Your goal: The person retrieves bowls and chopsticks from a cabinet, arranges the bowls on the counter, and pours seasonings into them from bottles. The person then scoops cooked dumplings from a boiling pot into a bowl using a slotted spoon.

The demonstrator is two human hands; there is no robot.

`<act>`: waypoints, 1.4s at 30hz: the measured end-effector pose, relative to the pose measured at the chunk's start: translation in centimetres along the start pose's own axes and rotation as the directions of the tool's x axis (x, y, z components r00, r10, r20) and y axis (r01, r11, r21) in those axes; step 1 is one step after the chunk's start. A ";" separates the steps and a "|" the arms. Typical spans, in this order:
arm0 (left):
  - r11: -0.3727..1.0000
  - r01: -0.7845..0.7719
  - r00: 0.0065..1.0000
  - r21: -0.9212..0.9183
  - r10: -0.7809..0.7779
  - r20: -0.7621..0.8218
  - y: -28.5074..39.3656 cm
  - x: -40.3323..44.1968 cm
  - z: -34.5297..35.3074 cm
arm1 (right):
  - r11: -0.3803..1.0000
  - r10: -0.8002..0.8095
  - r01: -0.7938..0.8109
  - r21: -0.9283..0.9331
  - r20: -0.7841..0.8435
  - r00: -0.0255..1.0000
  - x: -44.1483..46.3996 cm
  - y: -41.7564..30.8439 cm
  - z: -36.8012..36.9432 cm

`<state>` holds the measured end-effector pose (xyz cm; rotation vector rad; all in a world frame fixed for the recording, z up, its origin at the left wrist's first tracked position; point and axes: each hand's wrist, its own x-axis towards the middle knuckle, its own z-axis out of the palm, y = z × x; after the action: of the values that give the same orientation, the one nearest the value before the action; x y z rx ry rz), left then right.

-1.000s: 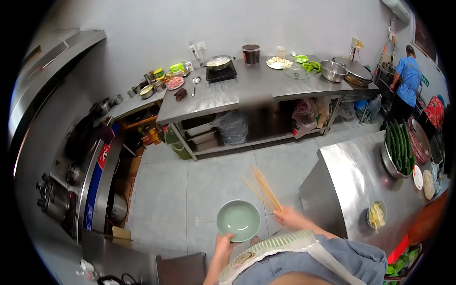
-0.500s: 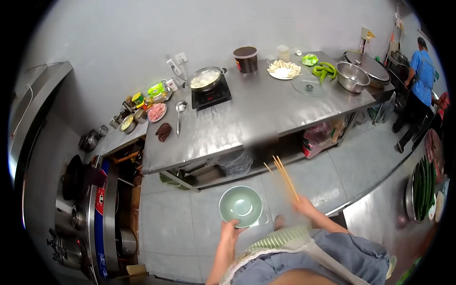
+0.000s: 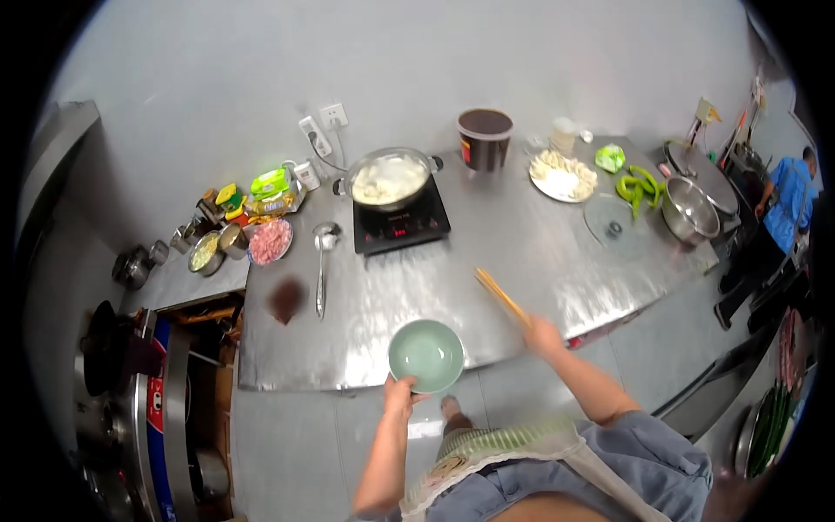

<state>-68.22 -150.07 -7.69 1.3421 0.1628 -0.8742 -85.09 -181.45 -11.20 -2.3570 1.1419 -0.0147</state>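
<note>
My left hand [image 3: 401, 397] grips the rim of a pale green bowl [image 3: 426, 356], which has nothing in it and hangs over the front edge of the steel table [image 3: 348, 335]. Several thin wooden chopsticks [image 3: 502, 294] stick out of my closed right hand [image 3: 544, 336], pointing up and left above the table. Beyond the bowl, a pan [image 3: 390, 178] of whitish food sits on a black induction cooker [image 3: 402, 228] with a lit red display. Left of the cooker lies a ladle [image 3: 322, 274].
A plate of pink meat [image 3: 270, 241] and a brown item [image 3: 286, 299] are at the left. A dark tub [image 3: 484, 139], dumplings [image 3: 563, 176], a glass lid [image 3: 609, 221], green peppers [image 3: 640, 189] and a metal bowl [image 3: 691, 210] stand rightward. A person in blue [image 3: 790, 204] is far right.
The view has moved up to the steel table, which now appears larger and nearer. My hands have come over its front edge, still holding the bowl and the chopsticks.
</note>
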 end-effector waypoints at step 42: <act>0.840 -0.418 0.674 0.347 0.543 -0.502 14.9 12.1 0.8 | 0.754 0.042 0.089 0.651 -0.182 0.982 57.9 -26.1 0.9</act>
<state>-50.88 -156.70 -2.80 1.7166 0.1803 0.0081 -28.50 -210.27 -12.25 -1.7476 0.9737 -0.5710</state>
